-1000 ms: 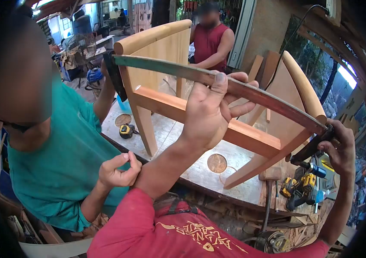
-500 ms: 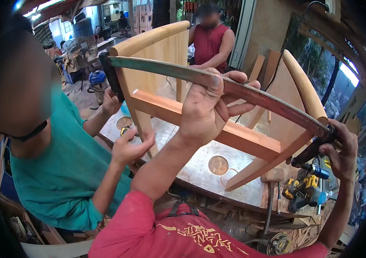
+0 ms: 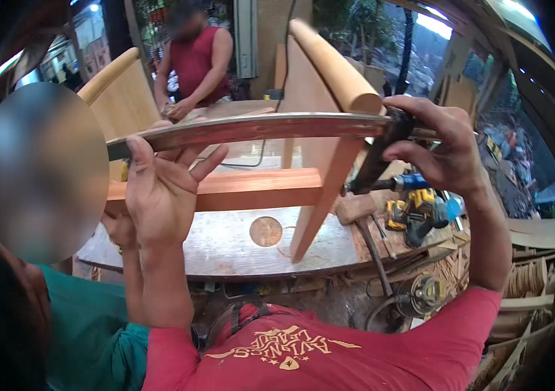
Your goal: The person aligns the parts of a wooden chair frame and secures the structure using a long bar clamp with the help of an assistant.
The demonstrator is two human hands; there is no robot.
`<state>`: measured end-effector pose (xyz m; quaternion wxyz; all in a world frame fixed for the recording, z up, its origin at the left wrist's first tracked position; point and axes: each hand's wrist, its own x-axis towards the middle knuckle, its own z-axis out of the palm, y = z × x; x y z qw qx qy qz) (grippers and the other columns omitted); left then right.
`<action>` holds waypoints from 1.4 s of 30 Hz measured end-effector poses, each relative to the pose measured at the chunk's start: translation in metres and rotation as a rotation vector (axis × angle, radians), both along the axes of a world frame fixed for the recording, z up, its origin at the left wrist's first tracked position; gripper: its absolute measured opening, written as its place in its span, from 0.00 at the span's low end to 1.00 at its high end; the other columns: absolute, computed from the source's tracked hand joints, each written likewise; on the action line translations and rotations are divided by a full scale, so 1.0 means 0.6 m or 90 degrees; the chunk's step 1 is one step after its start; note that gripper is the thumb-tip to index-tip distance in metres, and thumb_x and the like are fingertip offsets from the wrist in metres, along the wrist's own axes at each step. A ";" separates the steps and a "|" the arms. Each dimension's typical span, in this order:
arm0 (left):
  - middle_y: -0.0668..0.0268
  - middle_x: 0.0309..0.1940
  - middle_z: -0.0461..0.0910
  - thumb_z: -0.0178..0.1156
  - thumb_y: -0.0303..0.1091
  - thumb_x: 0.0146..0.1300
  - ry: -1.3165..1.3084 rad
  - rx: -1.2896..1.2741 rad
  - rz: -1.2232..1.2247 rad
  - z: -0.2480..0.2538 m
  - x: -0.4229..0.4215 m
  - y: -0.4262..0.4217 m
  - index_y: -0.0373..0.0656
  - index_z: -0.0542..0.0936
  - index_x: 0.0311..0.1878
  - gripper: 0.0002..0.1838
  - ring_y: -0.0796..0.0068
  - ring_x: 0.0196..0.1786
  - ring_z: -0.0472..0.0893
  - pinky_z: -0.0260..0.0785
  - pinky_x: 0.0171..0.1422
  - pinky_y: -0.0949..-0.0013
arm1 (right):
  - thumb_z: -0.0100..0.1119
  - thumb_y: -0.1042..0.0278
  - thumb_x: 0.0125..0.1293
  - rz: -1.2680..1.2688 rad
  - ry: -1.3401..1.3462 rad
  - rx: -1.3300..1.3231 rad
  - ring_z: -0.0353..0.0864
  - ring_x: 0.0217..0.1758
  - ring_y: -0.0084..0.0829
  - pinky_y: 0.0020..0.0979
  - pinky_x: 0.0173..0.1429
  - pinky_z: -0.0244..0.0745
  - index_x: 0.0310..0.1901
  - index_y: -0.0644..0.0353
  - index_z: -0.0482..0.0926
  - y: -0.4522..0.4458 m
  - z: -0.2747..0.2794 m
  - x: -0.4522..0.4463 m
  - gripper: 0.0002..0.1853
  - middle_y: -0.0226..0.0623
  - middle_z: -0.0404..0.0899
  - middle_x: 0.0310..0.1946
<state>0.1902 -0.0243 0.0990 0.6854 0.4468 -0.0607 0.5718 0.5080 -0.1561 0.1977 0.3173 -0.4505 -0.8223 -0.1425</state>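
Note:
A long metal bar clamp (image 3: 277, 128) spans the top of a wooden furniture frame. Palm up, my left hand (image 3: 163, 192) holds the bar toward its left part, with the thumb in front and some fingers behind. At the other end, my right hand (image 3: 443, 140) grips the clamp's black jaw (image 3: 385, 150), which sits by the frame's right side. The jaw's blue-handled screw (image 3: 408, 182) points right, below that hand. A reddish wooden rail (image 3: 258, 189) joins the frame's two sides beneath the bar. The right side panel (image 3: 313, 85) has a rounded top piece (image 3: 336, 68).
A co-worker in teal (image 3: 88, 306) leans in close at left, one hand (image 3: 119, 229) near the rail. Another person in red (image 3: 196, 65) stands across the table (image 3: 225, 251). A wooden mallet (image 3: 357, 210), yellow-black drills (image 3: 414, 210) and a power tool (image 3: 421, 293) lie at right.
My view has turned right, so the frame and clamp appear farther left and more level. The teal co-worker's head has come closer, covering the clamp's left end. Both my hands stay on the clamp.

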 end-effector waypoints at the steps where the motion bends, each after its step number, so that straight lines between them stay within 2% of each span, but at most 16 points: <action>1: 0.53 0.56 0.79 0.46 0.49 0.77 0.034 0.003 0.048 -0.004 0.005 -0.007 0.36 0.69 0.63 0.25 0.55 0.63 0.76 0.68 0.70 0.44 | 0.77 0.68 0.51 0.012 0.020 -0.001 0.89 0.36 0.33 0.32 0.39 0.81 0.54 0.60 0.78 0.002 -0.004 0.001 0.28 0.41 0.86 0.33; 4: 0.55 0.54 0.80 0.55 0.37 0.74 0.304 0.177 0.212 -0.001 0.054 -0.058 0.35 0.69 0.63 0.21 0.59 0.62 0.77 0.69 0.70 0.53 | 0.77 0.67 0.50 0.006 -0.020 0.036 0.88 0.36 0.37 0.32 0.38 0.81 0.54 0.60 0.78 -0.001 -0.005 0.005 0.28 0.41 0.86 0.33; 5: 0.54 0.54 0.80 0.63 0.31 0.68 0.288 0.181 0.233 -0.008 0.068 -0.064 0.33 0.71 0.62 0.22 0.64 0.60 0.78 0.70 0.66 0.63 | 0.77 0.66 0.50 0.005 -0.018 0.034 0.88 0.36 0.37 0.32 0.39 0.81 0.54 0.60 0.78 0.001 -0.004 0.002 0.28 0.41 0.86 0.33; 7: 0.53 0.54 0.81 0.67 0.36 0.65 0.430 0.367 0.345 -0.005 0.079 -0.061 0.32 0.74 0.59 0.24 0.66 0.58 0.79 0.71 0.62 0.65 | 0.77 0.66 0.50 0.002 -0.030 0.053 0.88 0.35 0.37 0.33 0.38 0.80 0.54 0.59 0.78 0.001 -0.011 0.005 0.28 0.40 0.86 0.32; 8: 0.50 0.59 0.77 0.64 0.38 0.68 0.457 0.356 0.274 0.007 0.079 -0.066 0.29 0.73 0.58 0.24 0.63 0.65 0.75 0.68 0.67 0.62 | 0.77 0.66 0.49 -0.008 -0.039 0.056 0.88 0.35 0.37 0.33 0.38 0.80 0.54 0.59 0.78 0.001 -0.013 0.007 0.28 0.40 0.86 0.32; 11: 0.53 0.53 0.81 0.66 0.38 0.66 0.402 0.385 0.394 -0.008 0.070 -0.060 0.30 0.76 0.55 0.22 0.65 0.58 0.79 0.71 0.63 0.63 | 0.78 0.65 0.48 -0.032 -0.073 0.076 0.87 0.35 0.38 0.34 0.38 0.78 0.54 0.58 0.78 -0.003 -0.008 0.009 0.29 0.40 0.86 0.33; 13: 0.56 0.41 0.85 0.68 0.36 0.64 0.375 0.502 0.574 -0.004 0.049 -0.078 0.33 0.80 0.46 0.16 0.64 0.46 0.84 0.76 0.52 0.65 | 0.79 0.65 0.47 -0.001 -0.065 0.082 0.87 0.37 0.40 0.35 0.39 0.76 0.54 0.57 0.79 0.001 -0.011 0.007 0.30 0.40 0.86 0.35; 15: 0.63 0.35 0.83 0.74 0.29 0.53 0.248 0.661 0.718 0.000 0.043 -0.071 0.41 0.82 0.44 0.16 0.66 0.40 0.82 0.74 0.45 0.64 | 0.78 0.68 0.46 -0.040 -0.026 0.054 0.87 0.40 0.41 0.35 0.43 0.78 0.55 0.60 0.79 -0.001 -0.015 -0.002 0.31 0.43 0.86 0.38; 19: 0.67 0.37 0.82 0.70 0.43 0.57 0.250 0.714 1.110 0.032 0.025 -0.086 0.47 0.82 0.44 0.16 0.65 0.42 0.78 0.66 0.53 0.63 | 0.76 0.77 0.46 -0.048 -0.021 0.037 0.88 0.42 0.36 0.34 0.47 0.79 0.55 0.63 0.78 -0.006 -0.016 -0.015 0.31 0.44 0.85 0.38; 21: 0.68 0.37 0.81 0.66 0.49 0.60 0.236 0.731 1.168 0.060 0.038 -0.077 0.48 0.82 0.44 0.17 0.65 0.42 0.77 0.63 0.57 0.62 | 0.75 0.78 0.46 -0.048 0.000 0.018 0.88 0.42 0.35 0.33 0.48 0.79 0.56 0.63 0.78 -0.003 -0.020 -0.013 0.31 0.43 0.85 0.38; 25: 0.70 0.32 0.80 0.60 0.57 0.61 0.317 0.792 1.110 0.083 0.061 -0.030 0.50 0.82 0.41 0.21 0.68 0.38 0.79 0.64 0.54 0.62 | 0.75 0.78 0.47 -0.087 -0.005 0.035 0.88 0.41 0.35 0.33 0.48 0.79 0.56 0.62 0.78 -0.008 -0.028 -0.008 0.31 0.42 0.85 0.39; 29: 0.72 0.28 0.83 0.67 0.57 0.54 0.525 0.860 1.015 0.089 0.057 -0.024 0.51 0.84 0.38 0.20 0.73 0.31 0.81 0.67 0.39 0.67 | 0.76 0.76 0.46 -0.072 -0.027 0.055 0.87 0.42 0.34 0.33 0.46 0.80 0.56 0.61 0.77 -0.007 -0.027 -0.007 0.32 0.42 0.85 0.41; 30: 0.73 0.24 0.82 0.67 0.59 0.52 0.467 0.913 1.026 0.092 0.060 -0.010 0.51 0.85 0.37 0.22 0.74 0.24 0.78 0.64 0.31 0.68 | 0.76 0.76 0.46 -0.068 -0.011 0.038 0.87 0.43 0.34 0.33 0.45 0.80 0.57 0.61 0.77 -0.004 -0.030 -0.001 0.32 0.42 0.85 0.41; 33: 0.74 0.23 0.82 0.69 0.62 0.47 0.543 0.896 0.992 0.097 0.062 -0.024 0.50 0.85 0.35 0.24 0.74 0.24 0.78 0.65 0.32 0.69 | 0.77 0.74 0.45 -0.068 0.002 0.032 0.87 0.43 0.36 0.31 0.42 0.80 0.57 0.61 0.77 -0.002 -0.030 0.000 0.33 0.42 0.85 0.41; 38: 0.79 0.15 0.69 0.73 0.57 0.38 0.346 0.942 1.056 0.092 0.070 0.005 0.52 0.82 0.27 0.21 0.77 0.20 0.69 0.59 0.29 0.69 | 0.78 0.72 0.44 -0.120 -0.022 0.096 0.85 0.45 0.39 0.34 0.44 0.80 0.58 0.61 0.76 -0.007 -0.039 -0.014 0.35 0.44 0.84 0.43; 42: 0.79 0.16 0.71 0.73 0.57 0.38 0.283 0.933 1.091 0.088 0.074 0.008 0.52 0.80 0.25 0.21 0.79 0.21 0.70 0.59 0.33 0.71 | 0.75 0.69 0.50 -0.175 -0.105 0.196 0.81 0.50 0.43 0.41 0.55 0.75 0.60 0.59 0.75 -0.018 -0.064 0.007 0.33 0.45 0.81 0.48</action>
